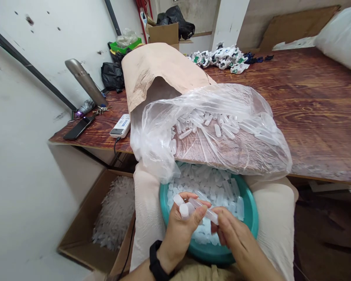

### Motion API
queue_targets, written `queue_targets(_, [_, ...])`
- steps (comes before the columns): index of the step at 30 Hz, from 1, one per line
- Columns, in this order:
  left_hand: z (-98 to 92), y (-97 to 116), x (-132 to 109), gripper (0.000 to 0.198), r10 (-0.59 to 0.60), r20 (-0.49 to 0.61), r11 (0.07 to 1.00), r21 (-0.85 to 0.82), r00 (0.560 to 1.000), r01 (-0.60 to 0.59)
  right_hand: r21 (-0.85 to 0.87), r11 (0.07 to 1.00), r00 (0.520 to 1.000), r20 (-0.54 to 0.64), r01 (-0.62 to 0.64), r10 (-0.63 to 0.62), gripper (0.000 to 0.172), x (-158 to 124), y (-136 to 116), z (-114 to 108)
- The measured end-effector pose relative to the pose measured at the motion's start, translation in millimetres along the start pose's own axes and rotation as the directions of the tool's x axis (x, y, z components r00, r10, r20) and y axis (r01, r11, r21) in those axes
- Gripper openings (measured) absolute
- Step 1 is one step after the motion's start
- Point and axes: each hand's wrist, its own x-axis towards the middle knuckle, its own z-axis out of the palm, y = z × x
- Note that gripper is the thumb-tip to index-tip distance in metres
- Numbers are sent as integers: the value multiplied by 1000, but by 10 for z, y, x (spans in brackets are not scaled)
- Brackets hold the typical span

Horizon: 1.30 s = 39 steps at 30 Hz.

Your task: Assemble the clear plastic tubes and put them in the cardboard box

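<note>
My left hand [181, 224] is closed around several small translucent plastic tubes [184, 211], their round white ends facing me. Between both hands lies one more translucent tube [204, 208], slanting down to the right. The thumb and fingers of my right hand [229, 226] pinch its lower right end, while the left thumb rests against its middle. Right below the hands, a teal basin [253, 210] in my lap holds many similar tubes. My fingers hide part of the tubes in the left hand.
A clear plastic bag [236, 156] with loose tubes lies open at the table edge, beside a large paper sack [160, 62]. A cardboard box [76, 238] full of tubes stands on the left. A phone [78, 128], a white device [120, 127] and crumpled wrappers [222, 57] lie on the table.
</note>
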Motion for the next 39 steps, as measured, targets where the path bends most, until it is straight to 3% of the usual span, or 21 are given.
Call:
queue_targets(3, [-5,7,14,31,-1,-5,1000,8,1000,1,-45,998,999,-32,37,-39,35,12,3,26])
queue_targets(7, [-18,7,44,30,-24,-3,1000,19,1000,24,20,1000,1000,14,-17,17,44,6,9,63])
queue_targets(10, [-23,-11,51,32,-32,-9,999,21,999,32,-47,999,998,-51,-26,23,41,16,8,83])
queue_targets(12, [-22,-21,54,35,-29,15,999,41,999,28,51,996,998,-12,-67,67,48,35,14,99])
queue_targets(14, [-18,-17,65,36,-6,47,998,57,999,3,261,950,982,119,-173,146,56,58,26,110])
queue_targets(16, [-12,2,85,35,20,61,998,64,998,-24,364,901,964,211,-234,165,59,74,41,106])
queue_targets(19, [-2,33,110,31,15,49,998,63,999,-18,133,989,996,62,-70,62,47,74,52,77])
queue_targets(22, [9,36,112,29,-23,61,999,50,998,20,-84,995,995,-80,60,-67,35,59,33,68])
queue_targets(24, [8,31,125,31,-46,76,998,49,996,42,-2,999,999,-34,37,-37,38,60,5,70])
queue_targets(27, [-20,63,237,37,-103,136,993,70,985,94,134,990,989,147,-42,22,48,105,-24,22])
queue_targets(29, [-53,122,394,37,-124,205,970,231,971,75,37,999,967,255,-36,26,49,164,-6,-48])
queue_targets(31, [-82,187,589,35,-117,317,826,557,941,-85,-200,979,944,328,30,38,39,226,49,-115])
queue_targets(33, [-98,221,773,28,-139,439,577,764,888,-288,-384,917,927,372,105,50,22,276,125,-141])
queue_targets(35, [-100,198,906,21,-180,515,422,810,838,-407,-433,889,911,410,146,50,26,308,195,-111])
queue_targets(39, [-83,40,1014,23,-259,556,226,830,789,-510,-448,874,891,452,189,39,31,337,251,32])
